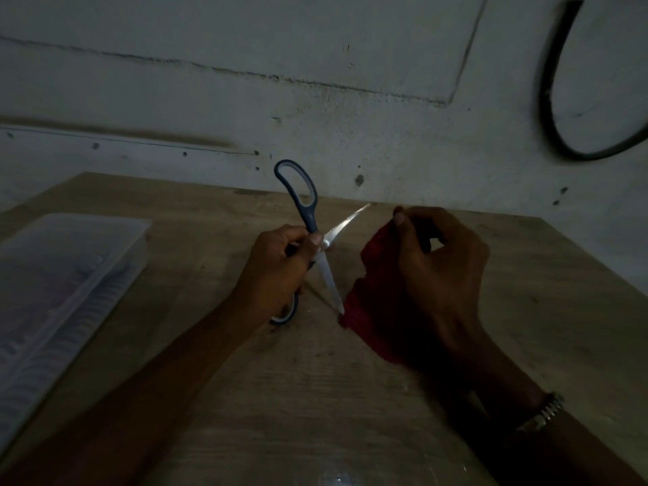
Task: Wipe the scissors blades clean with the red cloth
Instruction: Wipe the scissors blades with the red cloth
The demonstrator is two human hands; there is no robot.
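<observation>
the scissors (317,252) are held above the table (350,398), spread wide open in an x: one blade runs down and right, its tip just touching the red cloth (375,310), the other blade slants up and right toward the wall. the left hand (280,271) is curled around the lower handle near the pivot. the right hand (438,275), just right of the blades, has its fingers closed on the bunched cloth. the lower blade's long axis points straight at the cloth, so the right hand is nearer it. a clear plastic tray (70,275) lies far left.
</observation>
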